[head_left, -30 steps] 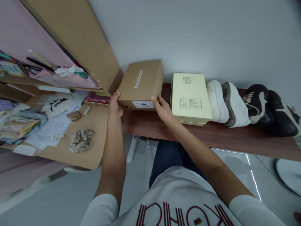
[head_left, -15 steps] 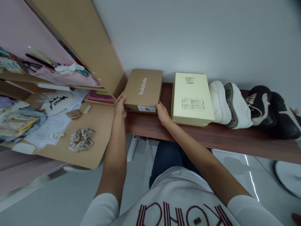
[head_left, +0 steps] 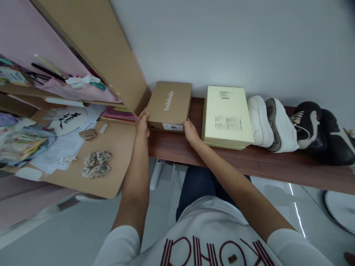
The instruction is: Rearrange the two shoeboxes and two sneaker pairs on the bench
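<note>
A brown shoebox [head_left: 169, 101] marked "balabala" rests on a dark wooden shelf [head_left: 177, 147], its long side near the wall panel. My left hand [head_left: 142, 124] grips its front left corner, fingers partly hidden by the box. At the front right corner, beside the white label, my right hand [head_left: 191, 132] holds the box too. To the right, with a narrow gap between, lies a pale yellow shoebox [head_left: 227, 111] with printed text on its lid. Neither hand touches that one.
White sneakers [head_left: 260, 120] and black shoes [head_left: 307, 125] stand along the shelf's right side. At left a desk [head_left: 119, 147] bears a patterned scrunchie [head_left: 96, 164], papers [head_left: 59, 147], a white cap [head_left: 69, 120] and plastic bags. A tall board [head_left: 111, 48] rises beside the brown box.
Both hands keep the same grip on the brown shoebox, which stays in place. Only a very slight shift of the whole view shows.
</note>
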Demonstrator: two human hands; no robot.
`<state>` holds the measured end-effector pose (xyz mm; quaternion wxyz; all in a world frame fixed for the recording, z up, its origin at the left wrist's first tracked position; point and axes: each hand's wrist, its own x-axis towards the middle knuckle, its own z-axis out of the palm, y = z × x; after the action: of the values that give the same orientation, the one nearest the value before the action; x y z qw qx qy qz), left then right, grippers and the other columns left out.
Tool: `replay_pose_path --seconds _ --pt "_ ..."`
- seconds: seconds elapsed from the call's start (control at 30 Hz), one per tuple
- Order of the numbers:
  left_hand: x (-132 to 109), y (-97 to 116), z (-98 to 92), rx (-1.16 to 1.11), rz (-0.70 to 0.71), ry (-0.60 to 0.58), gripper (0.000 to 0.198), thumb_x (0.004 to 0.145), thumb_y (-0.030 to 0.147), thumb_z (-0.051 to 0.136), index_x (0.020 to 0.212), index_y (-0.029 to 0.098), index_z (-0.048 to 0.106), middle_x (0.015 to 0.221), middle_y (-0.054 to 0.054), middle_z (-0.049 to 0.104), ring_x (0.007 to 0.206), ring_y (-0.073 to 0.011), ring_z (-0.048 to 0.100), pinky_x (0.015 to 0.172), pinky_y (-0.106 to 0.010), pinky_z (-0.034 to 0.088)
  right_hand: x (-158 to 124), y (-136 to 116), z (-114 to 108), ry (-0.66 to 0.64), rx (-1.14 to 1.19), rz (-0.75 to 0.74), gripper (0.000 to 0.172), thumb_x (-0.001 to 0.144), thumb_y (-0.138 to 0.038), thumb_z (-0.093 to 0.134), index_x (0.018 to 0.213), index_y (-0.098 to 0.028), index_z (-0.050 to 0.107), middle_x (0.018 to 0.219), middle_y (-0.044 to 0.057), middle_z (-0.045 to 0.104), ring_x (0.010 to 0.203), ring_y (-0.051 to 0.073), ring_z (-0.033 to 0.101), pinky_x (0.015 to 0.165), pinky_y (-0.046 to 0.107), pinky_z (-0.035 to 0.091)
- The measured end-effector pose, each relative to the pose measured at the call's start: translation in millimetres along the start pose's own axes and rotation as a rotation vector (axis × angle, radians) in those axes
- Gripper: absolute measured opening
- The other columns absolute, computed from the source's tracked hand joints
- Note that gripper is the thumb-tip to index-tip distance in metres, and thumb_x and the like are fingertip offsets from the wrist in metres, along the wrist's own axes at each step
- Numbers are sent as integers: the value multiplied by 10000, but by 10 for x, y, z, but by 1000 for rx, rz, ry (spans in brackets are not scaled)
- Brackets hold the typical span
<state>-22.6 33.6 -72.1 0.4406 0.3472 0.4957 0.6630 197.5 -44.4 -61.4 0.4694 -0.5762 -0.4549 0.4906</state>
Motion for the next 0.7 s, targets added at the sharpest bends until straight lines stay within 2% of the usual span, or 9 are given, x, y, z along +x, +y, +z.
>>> replay_pose_path --seconds 0.1,0.27,0.33,0.43,0.5,0.57,0.63,0.7 --pt "13 -9 25 10 -1 -8 343 738 312 752 1064 205 768 1176 -77 762 1243 -223 641 1140 -378 449 3 -66 -3 33 -11 104 726 907 -469 379 1546 -127 395 1613 67 407 1536 262 305 1255 438 253" --pt "33 9 27 59 -1 -1 357 758 329 744 1092 202 746 1245 -91 730 1275 -229 619 1153 -375 428 -28 -265 -48 14 -73 111 811 909 -440 395 1591 -27 243 1670 112 267 1559 254 238 1284 398 168" --pt "24 73 22 95 24 39 374 789 351 725 1129 197 726 1293 -94 705 1294 -229 602 1158 -373 417 -68 -383 -109 11 -75 51 819 911 -452 430 1602 -61 226 1676 91 261 1565 245 222 1293 397 144" --pt "-48 269 84 147 158 111 415 840 420 699 1185 190 688 1355 -108 659 1347 -236 555 1176 -370 389 -157 -593 -291 -16 -18 -103 794 921 -520 467 1608 -189 247 1673 21 295 1562 237 235 1298 421 152" --pt "-164 452 214 169 280 115 437 858 450 696 1221 209 663 1392 -97 627 1395 -233 505 1194 -355 361 -228 -729 -488 -25 13 -194 774 924 -558 483 1602 -258 262 1662 -11 325 1561 235 238 1295 445 168" --pt "-344 630 426 165 359 54 449 863 455 705 1248 232 644 1414 -74 605 1431 -232 461 1207 -347 340 -298 -834 -739 -9 9 -243 754 921 -580 501 1589 -301 291 1649 -20 352 1558 250 244 1287 485 183" --pt "-575 752 699 133 371 -54 446 857 446 724 1247 243 645 1406 -59 609 1439 -243 451 1214 -359 333 -357 -892 -1018 34 -5 -252 732 919 -600 507 1574 -336 316 1645 -23 360 1550 274 264 1270 530 208" --pt "-824 786 992 93 335 -174 433 845 440 745 1221 243 662 1379 -61 628 1422 -260 473 1215 -385 335 -400 -903 -1291 89 -16 -234 713 918 -617 505 1562 -368 329 1646 -27 358 1541 291 285 1249 560 246"
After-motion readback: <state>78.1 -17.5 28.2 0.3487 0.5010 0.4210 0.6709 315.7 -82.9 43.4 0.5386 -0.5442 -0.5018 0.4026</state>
